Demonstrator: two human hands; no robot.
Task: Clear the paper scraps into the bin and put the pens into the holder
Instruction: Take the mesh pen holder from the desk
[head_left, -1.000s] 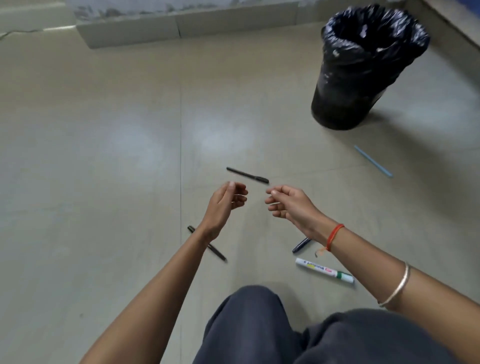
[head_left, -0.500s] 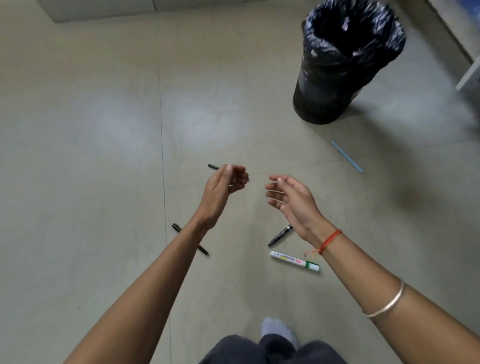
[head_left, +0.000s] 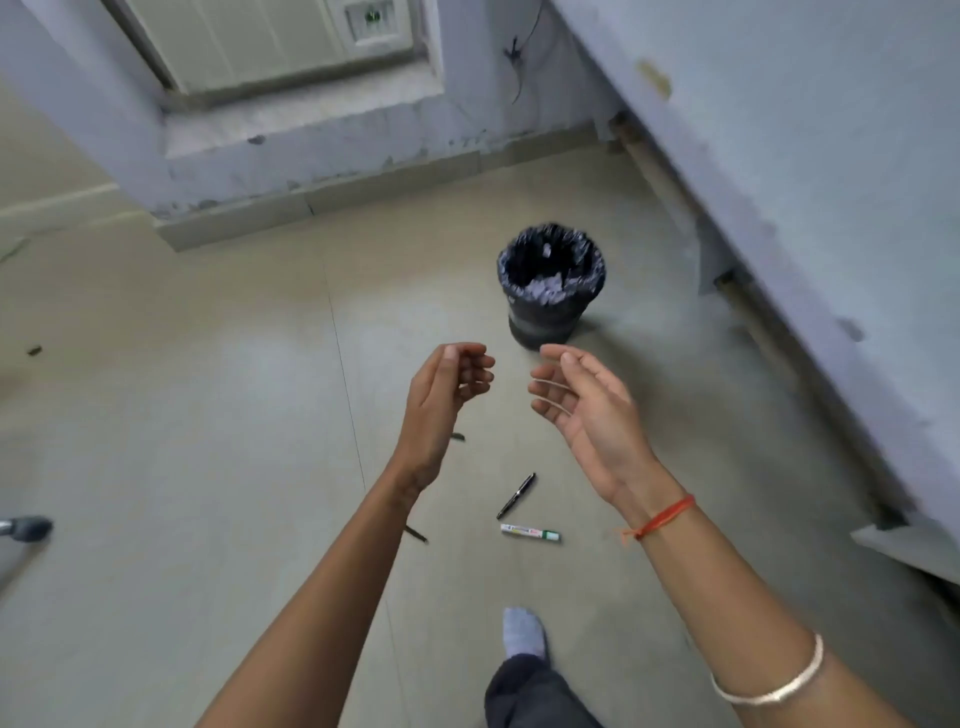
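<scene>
A bin (head_left: 549, 306) lined with a black bag stands on the floor ahead, with pale paper scraps (head_left: 543, 292) inside it. My left hand (head_left: 441, 400) and my right hand (head_left: 582, 410) hover side by side high above the floor, both empty with loosely curled fingers. Below them lie a black pen (head_left: 516, 495) and a white marker with a green cap (head_left: 530, 533). The tips of two more dark pens show beside my left forearm, one (head_left: 458, 437) near the wrist and one (head_left: 417, 534) lower down. No pen holder is in view.
A grey wall (head_left: 779, 156) runs along the right, with a raised step and a door (head_left: 270, 47) behind the bin. My foot in a grey sock (head_left: 524, 631) stands on the tiled floor. A small dark object (head_left: 34, 351) lies far left.
The view has risen and pulled back, so the bin and pens look smaller and farther. Both hands have lifted and opened a little. The blue stick on the floor is now out of sight.
</scene>
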